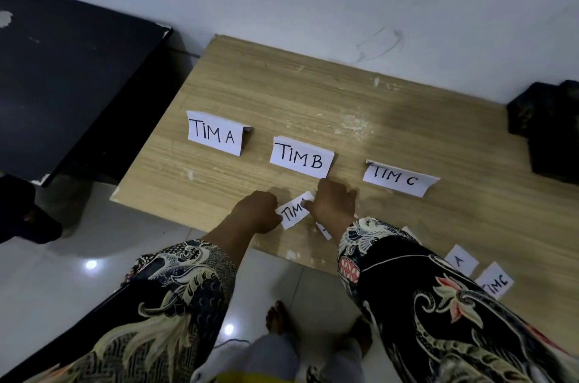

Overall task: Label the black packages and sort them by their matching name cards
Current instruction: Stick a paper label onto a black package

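Both hands pinch one paper label [293,211]: left hand [258,213] on its left edge, right hand [333,202] on its right. Black packages [546,131] sit at the table's [282,94] far right. Risk: pulling unevenly tears the label

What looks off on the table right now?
The TIM C card sags flatter than TIM A and TIM B. The table has chipped, scuffed patches. Otherwise nothing stands out.
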